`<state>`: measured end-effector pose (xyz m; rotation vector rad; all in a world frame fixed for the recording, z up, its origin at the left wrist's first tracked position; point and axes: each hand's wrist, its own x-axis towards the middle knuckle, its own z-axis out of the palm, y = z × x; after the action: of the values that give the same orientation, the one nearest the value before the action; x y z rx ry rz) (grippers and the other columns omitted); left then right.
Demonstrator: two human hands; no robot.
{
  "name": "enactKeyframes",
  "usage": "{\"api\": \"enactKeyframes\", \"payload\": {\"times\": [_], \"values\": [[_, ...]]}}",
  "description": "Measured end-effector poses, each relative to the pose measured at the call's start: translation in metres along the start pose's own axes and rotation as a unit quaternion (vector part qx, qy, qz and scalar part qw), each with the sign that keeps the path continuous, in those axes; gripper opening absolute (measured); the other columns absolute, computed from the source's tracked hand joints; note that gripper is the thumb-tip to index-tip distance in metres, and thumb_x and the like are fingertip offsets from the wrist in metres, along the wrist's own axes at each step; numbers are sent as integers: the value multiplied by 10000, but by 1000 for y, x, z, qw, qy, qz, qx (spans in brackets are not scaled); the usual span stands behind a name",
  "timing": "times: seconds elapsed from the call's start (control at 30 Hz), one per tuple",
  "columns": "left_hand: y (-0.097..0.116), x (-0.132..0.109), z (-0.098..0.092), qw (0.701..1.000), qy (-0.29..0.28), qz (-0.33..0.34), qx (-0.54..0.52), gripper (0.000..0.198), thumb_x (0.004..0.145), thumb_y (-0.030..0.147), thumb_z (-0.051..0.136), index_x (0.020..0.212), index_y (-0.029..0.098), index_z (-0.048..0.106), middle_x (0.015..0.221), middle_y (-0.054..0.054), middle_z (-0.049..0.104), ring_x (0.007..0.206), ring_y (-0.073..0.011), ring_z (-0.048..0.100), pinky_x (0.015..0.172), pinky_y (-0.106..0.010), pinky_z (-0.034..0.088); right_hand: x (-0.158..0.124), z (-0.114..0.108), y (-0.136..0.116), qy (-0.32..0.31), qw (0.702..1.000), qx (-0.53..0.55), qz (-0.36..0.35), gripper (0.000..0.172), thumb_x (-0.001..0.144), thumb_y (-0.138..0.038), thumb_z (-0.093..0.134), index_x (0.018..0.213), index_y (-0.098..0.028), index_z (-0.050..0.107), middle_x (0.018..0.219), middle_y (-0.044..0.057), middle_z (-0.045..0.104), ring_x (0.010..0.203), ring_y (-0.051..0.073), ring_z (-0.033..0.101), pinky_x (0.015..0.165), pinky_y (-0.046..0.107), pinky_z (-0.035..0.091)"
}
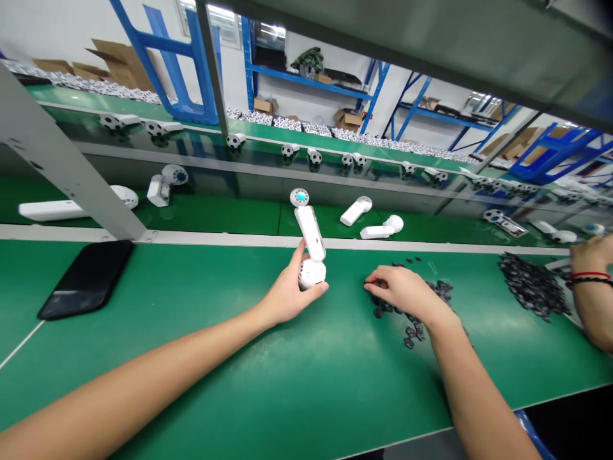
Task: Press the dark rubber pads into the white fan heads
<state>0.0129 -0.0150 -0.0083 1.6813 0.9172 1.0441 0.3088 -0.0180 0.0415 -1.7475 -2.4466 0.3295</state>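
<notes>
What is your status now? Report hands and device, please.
Left hand holding white device upright. Right hand on black pieces. Co-worker's hand apart, far right.

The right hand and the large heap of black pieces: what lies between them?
In the head view, scattered black pieces lie on the green mat.

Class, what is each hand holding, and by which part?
The left hand holds a white handheld device by its round vented end; the right hand, among small dark pieces, holds nothing visible.
</notes>
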Motion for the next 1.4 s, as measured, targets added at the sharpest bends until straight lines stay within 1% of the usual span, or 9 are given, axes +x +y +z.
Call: {"api": "enactKeyframes", "payload": {"times": [0.07, 0.17, 0.33, 0.4, 0.47, 0.57, 0.67, 1.07, 1.4], "values": [[1, 1, -1, 1000, 15, 25, 4, 817, 915, 313, 710, 1589, 202, 262, 1449, -154, 547, 1249, -283, 579, 1079, -437, 455, 5, 5, -9, 23, 998, 43, -27, 182, 999, -349, 581, 953, -257, 732, 987, 40, 762, 822, 231, 690, 719, 351, 487], [1, 2, -2, 999, -8, 42, 9, 661, 925, 322, 697, 1495, 190, 390, 1411, -150, 571, 1239, -299, 584, 1075, -451, 468, 9, 16, -26, 38, 983, 177, -39, 197, 1027, -408, 546, 994, -249, 657, 958, 38, 742, 782, 212, 680, 704, 342, 515], [3, -1, 0, 995, -46, 69, 48, 767, 878, 313, 752, 1545, 243, 381, 1388, -131, 569, 1233, -308, 573, 1087, -475, 463, 6, 30, -54, 28, 902, 430, -2, 277, 944, -488, 699, 1041, -231, 733, 922, 51, 775, 817, 235, 742, 788, 373, 604], [5, -3, 0, 994, -41, 75, 70, 778, 870, 295, 752, 1554, 264, 380, 1370, -122, 568, 1208, -298, 577, 1062, -466, 477, 4, 32, -61, 14, 874, 485, 21, 299, 908, -493, 747, 1022, -219, 781, 873, 54, 785, 799, 238, 752, 785, 380, 623], [6, -4, 0, 992, -44, 87, 80, 777, 862, 262, 744, 1552, 276, 388, 1360, -111, 572, 1202, -289, 576, 1052, -450, 480, 4, 33, -64, -3, 864, 502, 36, 304, 887, -505, 771, 950, -208, 795, 815, 53, 781, 761, 229, 750, 750, 367, 631], [8, -5, 1, 989, -60, 96, 95, 795, 855, 218, 718, 1570, 280, 377, 1301, -96, 595, 1157, -274, 586, 1006, -421, 496, 5, 35, -64, -37, 862, 504, 42, 320, 877, -509, 787, 845, -192, 764, 735, 42, 759, 695, 203, 735, 694, 331, 622], [8, -5, 1, 988, -70, 92, 106, 811, 851, 209, 707, 1585, 282, 369, 1237, -82, 618, 1081, -261, 600, 942, -402, 515, 6, 38, -62, -67, 854, 515, 38, 328, 881, -503, 790, 842, -180, 744, 729, 42, 756, 676, 188, 728, 673, 312, 614], [3, -1, -3, 983, -117, 108, 87, 818, 829, 233, 742, 1569, 276, 395, 1532, -93, 537, 1321, -324, 544, 1124, -500, 443, 8, 45, -57, -99, 842, 530, 28, 331, 897, -481, 785, 924, -156, 727, 720, 31, 729, 642, 169, 700, 634, 297, 606], [0, 1, -1, 976, -130, 97, 147, 900, 853, 282, 704, 1640, 308, 268, 1463, -120, 563, 1252, -337, 577, 1058, -506, 480, 8, 43, -59, -24, 902, 427, 55, 333, 854, -495, 805, 908, -170, 758, 693, 28, 702, 627, 180, 645, 559, 288, 539]]}}
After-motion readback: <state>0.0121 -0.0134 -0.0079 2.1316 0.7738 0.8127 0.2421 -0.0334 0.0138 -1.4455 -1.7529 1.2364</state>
